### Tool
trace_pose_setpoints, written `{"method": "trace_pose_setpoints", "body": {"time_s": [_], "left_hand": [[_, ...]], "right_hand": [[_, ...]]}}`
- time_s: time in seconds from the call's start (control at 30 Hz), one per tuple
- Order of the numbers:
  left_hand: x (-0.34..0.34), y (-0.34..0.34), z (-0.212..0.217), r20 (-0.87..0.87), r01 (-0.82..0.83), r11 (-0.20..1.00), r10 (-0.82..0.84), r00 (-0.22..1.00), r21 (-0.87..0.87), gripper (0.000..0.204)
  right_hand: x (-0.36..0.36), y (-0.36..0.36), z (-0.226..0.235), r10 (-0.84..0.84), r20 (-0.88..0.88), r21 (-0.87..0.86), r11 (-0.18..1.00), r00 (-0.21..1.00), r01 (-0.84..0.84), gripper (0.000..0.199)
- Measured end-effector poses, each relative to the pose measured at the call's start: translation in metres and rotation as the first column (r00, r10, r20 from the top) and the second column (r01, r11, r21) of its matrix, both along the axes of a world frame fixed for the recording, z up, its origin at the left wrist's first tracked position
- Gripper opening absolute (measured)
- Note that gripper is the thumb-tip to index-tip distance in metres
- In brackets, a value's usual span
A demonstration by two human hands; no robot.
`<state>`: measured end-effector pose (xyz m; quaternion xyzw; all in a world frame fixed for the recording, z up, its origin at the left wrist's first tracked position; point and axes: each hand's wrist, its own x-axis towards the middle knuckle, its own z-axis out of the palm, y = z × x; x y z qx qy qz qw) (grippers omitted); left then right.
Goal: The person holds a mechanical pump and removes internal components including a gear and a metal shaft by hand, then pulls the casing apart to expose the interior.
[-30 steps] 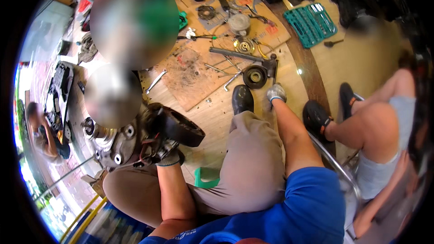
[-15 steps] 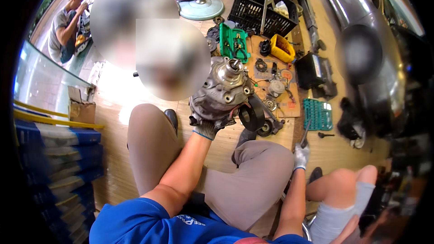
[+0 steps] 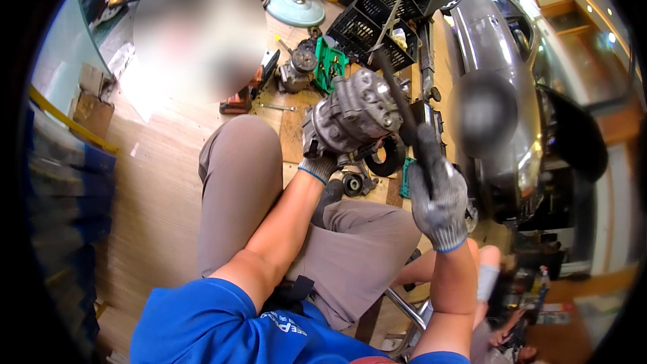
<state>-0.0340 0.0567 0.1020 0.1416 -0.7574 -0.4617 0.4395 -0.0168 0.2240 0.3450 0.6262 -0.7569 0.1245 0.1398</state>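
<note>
My gloved left hand holds up a grey metal car air-conditioning compressor from below, above my lap. Its fingers are mostly hidden behind the casing. The compressor lies tilted, with its bolted, rounded end toward the upper right. In my gloved right hand, fingers wrapped round it, is a long dark bar-like tool, smeared by motion. The tool slants up and left past the compressor's right end; I cannot tell whether they touch. A black ring-shaped part shows below the compressor.
A pulley part and a second compressor are on the floor, near a green tool case. Black crates and a stand's round base lie beyond. A grey car stands right; another person sits close at lower right.
My right hand has come up from beside my knee to the compressor, bringing the dark tool. The compressor has turned, its shaft end no longer facing up. The view has shifted.
</note>
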Motion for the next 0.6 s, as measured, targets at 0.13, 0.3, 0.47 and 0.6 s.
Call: {"method": "trace_pose_setpoints", "body": {"time_s": [0.13, 0.3, 0.47, 0.6], "left_hand": [[0.01, -0.003, 0.011, -0.274, 0.072, 0.996, -0.053, 0.96, 0.061, 0.074], [0.026, 0.006, 0.026, -0.751, 0.652, 0.593, -0.117, 0.649, 0.472, 0.047], [0.036, 0.007, 0.035, -0.872, 0.861, 0.168, -0.017, 0.49, 0.48, 0.048], [0.027, 0.004, 0.021, -0.894, 0.878, 0.207, -0.032, 0.448, 0.432, 0.051]], "right_hand": [[0.006, -0.02, -0.001, -0.155, -0.028, 0.13, 0.979, 0.987, 0.158, 0.057], [0.003, -0.011, -0.001, -0.268, 0.199, 0.046, 0.963, 0.943, 0.264, 0.047], [0.005, -0.019, 0.003, -0.201, -0.115, 0.168, 0.961, 0.973, 0.219, 0.048], [0.012, -0.021, 0.006, -0.166, 0.05, -0.069, 0.983, 0.985, 0.17, 0.048]]}}
